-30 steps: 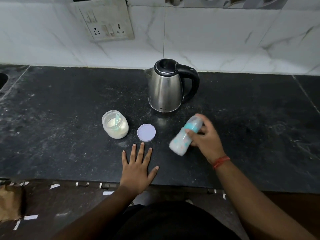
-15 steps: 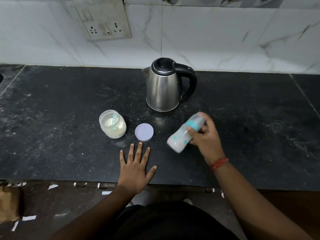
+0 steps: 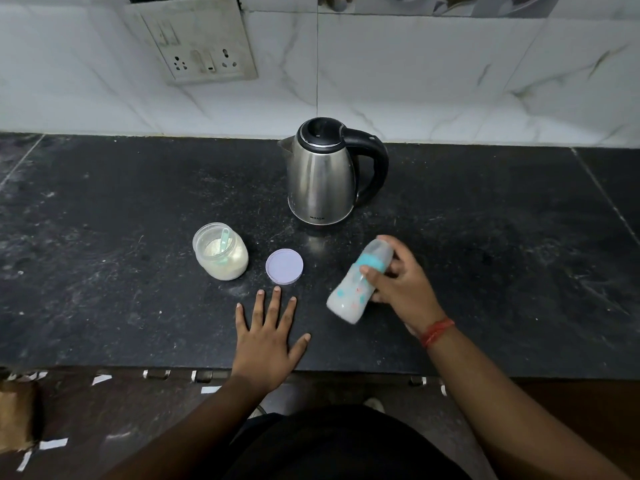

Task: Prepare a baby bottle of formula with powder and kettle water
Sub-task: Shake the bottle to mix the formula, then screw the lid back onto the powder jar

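A person stands at a dark stone table, seen from above through a head-worn camera. The right hand (image 3: 398, 285) has its grip wrapped around a baby bottle (image 3: 358, 282), held tilted in the air just above the table at the near right, its teal collar and clear cap pointing far and right, its base near and left. The bottle looks cloudy white inside and slightly blurred, so the step in hand is most likely shaking to mix powder and water. The left hand (image 3: 268, 336) lies flat on the table at the near centre, fingers spread and released, holding nothing.

Far from the left hand sits a lilac jar lid (image 3: 284, 265), lying flat. Just left of it stands an open clear jar of formula powder (image 3: 221, 252) with a pale green scoop (image 3: 224, 239) resting inside. At the far centre stands a steel electric kettle (image 3: 322, 174), lid closed, black handle to the right.

The task seems nearly done. Next, the bottle needs setting upright on the table, and the lid likely belongs back on the jar.
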`<state>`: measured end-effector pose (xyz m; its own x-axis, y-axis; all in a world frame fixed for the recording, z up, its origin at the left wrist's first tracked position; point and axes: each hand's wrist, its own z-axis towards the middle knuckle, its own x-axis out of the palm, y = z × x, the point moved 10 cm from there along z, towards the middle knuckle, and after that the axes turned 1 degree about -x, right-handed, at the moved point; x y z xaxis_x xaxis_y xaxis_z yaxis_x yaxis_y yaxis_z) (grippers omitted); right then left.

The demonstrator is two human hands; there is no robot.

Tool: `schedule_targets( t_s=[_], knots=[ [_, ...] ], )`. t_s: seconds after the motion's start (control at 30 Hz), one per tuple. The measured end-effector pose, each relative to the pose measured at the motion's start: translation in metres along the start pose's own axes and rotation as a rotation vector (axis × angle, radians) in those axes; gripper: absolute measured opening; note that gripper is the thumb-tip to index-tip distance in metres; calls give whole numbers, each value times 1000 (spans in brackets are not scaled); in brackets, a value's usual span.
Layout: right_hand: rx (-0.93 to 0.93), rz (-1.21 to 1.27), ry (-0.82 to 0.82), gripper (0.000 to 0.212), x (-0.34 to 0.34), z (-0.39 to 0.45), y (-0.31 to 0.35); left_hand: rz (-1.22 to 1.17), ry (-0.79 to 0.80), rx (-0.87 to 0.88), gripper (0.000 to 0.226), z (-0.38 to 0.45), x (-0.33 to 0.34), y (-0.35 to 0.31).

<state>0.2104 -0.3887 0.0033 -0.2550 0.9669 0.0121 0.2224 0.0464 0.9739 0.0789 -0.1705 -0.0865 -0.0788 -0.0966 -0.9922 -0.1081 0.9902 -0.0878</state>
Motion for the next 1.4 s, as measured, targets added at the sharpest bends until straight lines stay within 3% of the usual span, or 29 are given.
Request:
schedule_targets(
  t_s=[0.1, 0.53, 0.63, 0.73, 1.0, 1.17, 1.4],
  knots=[
    [-27, 147, -95, 49, -15, 1, 12, -8, -11, 9, 77, 0, 0, -1],
    [-94, 67, -91, 58, -25, 15, 33, -6, -12, 8, 78, 0, 1, -1],
    [-82, -13, -147, 68, -31, 23, 28, -10, -18, 7, 77, 0, 0, -1],
    [-133, -252, -173, 84, -30, 32, 30, -6, -20, 7, 77, 0, 0, -1],
    [-264, -604, -61, 96, 8, 51, 34, -3, -5, 3, 77, 0, 0, -1],
    [-271, -652, -56, 88, 14, 51, 20, -6, 9, 2, 77, 0, 1, 0],
    [-270, -560, -134, 100, 1, 42, 34, -24, 22, -1, 79, 0, 2, 2]
  ],
)
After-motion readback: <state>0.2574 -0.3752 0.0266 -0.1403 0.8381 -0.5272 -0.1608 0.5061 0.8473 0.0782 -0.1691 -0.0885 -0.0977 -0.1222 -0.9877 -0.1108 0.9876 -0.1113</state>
